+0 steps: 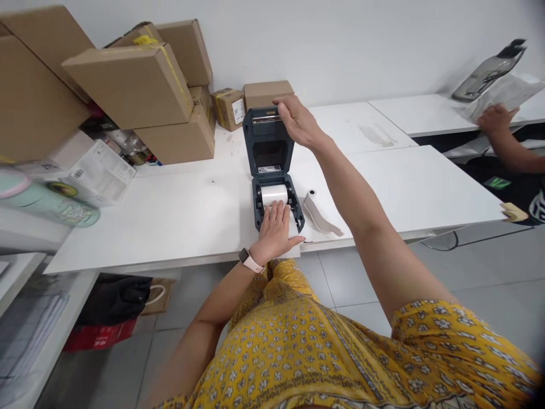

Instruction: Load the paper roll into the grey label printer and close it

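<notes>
A dark grey label printer (257, 210) stands near the front edge of the white table, its lid (260, 139) raised. Inside lies a roll of white labels (272, 193), with a strip coming forward over the printer's front. My left hand (275, 232) rests flat on that strip, fingers stretched toward the roll. At the lid's upper right corner, my right hand (298, 122) has its fingers closed round the edge. Right of the printer is a small roll of paper (313, 199) with a loose curled tail.
Cardboard boxes (128, 85) are stacked at the back left. A mint bottle (51, 196) and a white carton (100, 170) stand at the left. To the far right, another person's hand (496, 118) holds a white bag near a clear bottle (485, 74).
</notes>
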